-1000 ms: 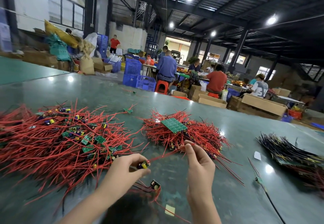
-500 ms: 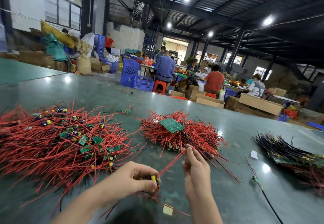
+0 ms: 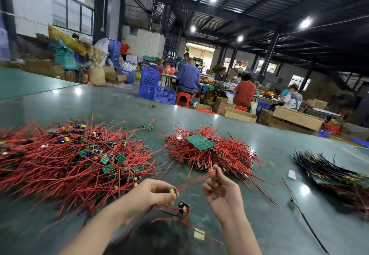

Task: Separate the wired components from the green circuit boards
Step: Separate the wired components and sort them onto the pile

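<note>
My left hand (image 3: 151,196) pinches a small wired component with a yellow capacitor (image 3: 173,191). Red wires (image 3: 191,180) run taut from it up to my right hand (image 3: 221,190), which pinches their far ends between thumb and fingertips. A second small wired component (image 3: 183,207) lies on the table just below my left fingers. Behind my hands sits a pile of red-wired boards topped by a green circuit board panel (image 3: 199,141). On the left spreads a big heap of separated red-wired components (image 3: 69,160) with small green boards.
The work surface is a wide green table (image 3: 279,224). A stack of dark-wired boards (image 3: 329,171) lies at the right. A loose black-wired piece (image 3: 294,200) and paper scraps (image 3: 199,234) lie near my hands. People work at tables with cardboard boxes and blue crates beyond.
My left hand has lifted its component off the table and drawn it away from my right hand, so the red wires are stretched straight. The second component has come back into view below.
</note>
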Demonstrator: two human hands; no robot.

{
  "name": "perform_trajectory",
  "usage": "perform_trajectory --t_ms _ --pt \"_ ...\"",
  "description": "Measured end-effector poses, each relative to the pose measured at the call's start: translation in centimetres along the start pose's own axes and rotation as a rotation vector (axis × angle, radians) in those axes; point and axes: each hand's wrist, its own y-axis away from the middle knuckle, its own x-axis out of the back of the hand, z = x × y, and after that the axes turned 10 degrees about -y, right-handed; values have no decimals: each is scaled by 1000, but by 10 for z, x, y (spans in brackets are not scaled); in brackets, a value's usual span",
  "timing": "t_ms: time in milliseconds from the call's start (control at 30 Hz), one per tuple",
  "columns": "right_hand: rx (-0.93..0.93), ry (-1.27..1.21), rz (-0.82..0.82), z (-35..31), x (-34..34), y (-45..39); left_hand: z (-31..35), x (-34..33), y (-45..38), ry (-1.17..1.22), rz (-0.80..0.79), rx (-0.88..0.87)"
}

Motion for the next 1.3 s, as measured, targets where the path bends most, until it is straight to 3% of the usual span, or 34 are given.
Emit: perform_trajectory --t_ms 67,133,267,433,567,733,800,900,1033,1200,1300 --pt "-34 -50 2 0 1 0 -4 1 0 139 -183 17" --pt "-25 -15 -21 -1 1 1 -6 3 -2 272 -259 27" --pt "231 384 13 3 2 0 -11 2 -12 592 -40 205" --pt "698 926 -59 25 3 5 -6 11 -12 932 134 116" --pt "809 1222 -275 38 4 8 0 12 -9 1122 152 21" --pt "840 1482 -560 47 5 9 -3 4 -9 1034 184 11" --pt "795 1453 -622 51 4 11 -4 5 -10 1051 180 0" --pt "764 1411 -577 51 4 13 -3 -1 -10 965 173 -43" --pt "537 940 -387 55 -6 18 -1 -19 -8 712 251 -171" --pt "348 654 -272 50 -5 14 0 -26 -7 569 292 -221" --pt "240 556 -282 46 -5 13 0 -29 -7 487 264 -230"
